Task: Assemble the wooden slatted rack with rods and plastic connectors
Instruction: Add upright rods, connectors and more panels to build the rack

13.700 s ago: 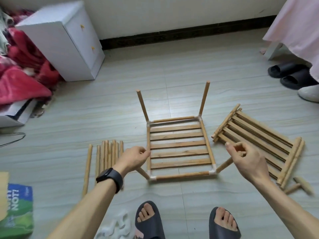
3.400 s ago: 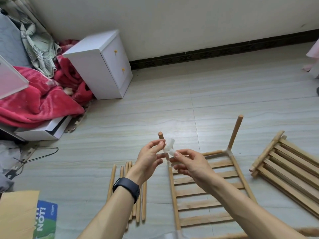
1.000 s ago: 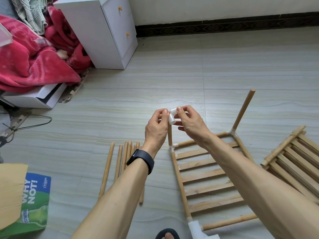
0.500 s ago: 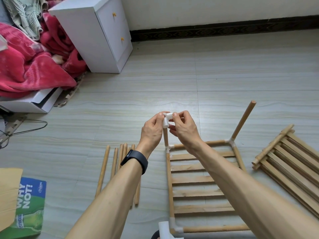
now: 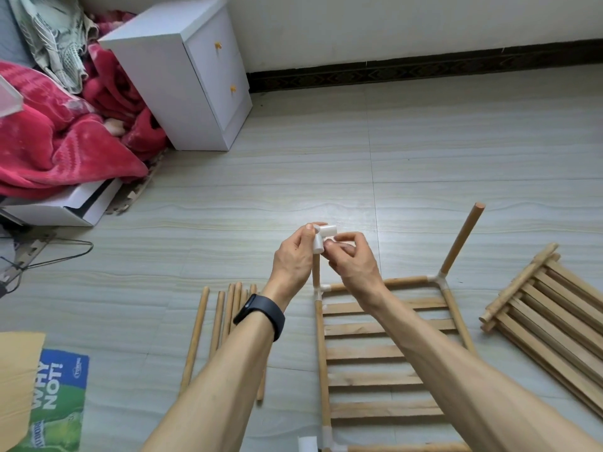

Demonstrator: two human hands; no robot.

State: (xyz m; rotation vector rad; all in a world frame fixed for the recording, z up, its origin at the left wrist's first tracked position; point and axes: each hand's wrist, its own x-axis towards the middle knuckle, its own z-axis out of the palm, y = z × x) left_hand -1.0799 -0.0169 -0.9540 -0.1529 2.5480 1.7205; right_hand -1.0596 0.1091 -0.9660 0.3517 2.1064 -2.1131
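Note:
A slatted wooden shelf panel (image 5: 375, 352) lies flat on the floor with white corner connectors. Two rods stand up from its far corners: the left upright (image 5: 316, 272) and the right upright (image 5: 461, 239). A white plastic connector (image 5: 321, 238) sits on top of the left upright. My left hand (image 5: 293, 262) pinches it from the left and my right hand (image 5: 350, 261) pinches it from the right. Several loose rods (image 5: 225, 321) lie on the floor left of the panel. A second slatted panel (image 5: 551, 321) lies at the right.
A white two-drawer cabinet (image 5: 186, 79) stands at the back left beside a heap of red blankets (image 5: 58, 132). A flat white box (image 5: 62, 207) and a wire hanger (image 5: 49, 256) lie at the left. A green and blue carton (image 5: 55, 402) is at the bottom left.
The view has shifted a little. Both hands stay on the connector, which now sits lower over the tip of the left upright rod.

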